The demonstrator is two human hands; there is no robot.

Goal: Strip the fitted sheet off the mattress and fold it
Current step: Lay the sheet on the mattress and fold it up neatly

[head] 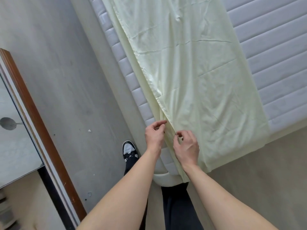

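Observation:
A pale yellow fitted sheet (191, 67) lies folded into a long strip along the near side of the bare quilted grey mattress (272, 47). Its long left edge shows layered folds. At the strip's near end, my left hand (154, 135) has its fingers curled and pinches the sheet's left edge. Just right of that edge, my right hand (186, 146) pinches the top layer with curled fingers. The sheet's near end hangs over the mattress corner (166, 178).
A grey floor (66, 80) runs along the left of the bed. A wood-framed glass door or mirror (33, 117) stands at the left. My dark trousers and a black-and-white shoe (129, 151) are beside the mattress corner.

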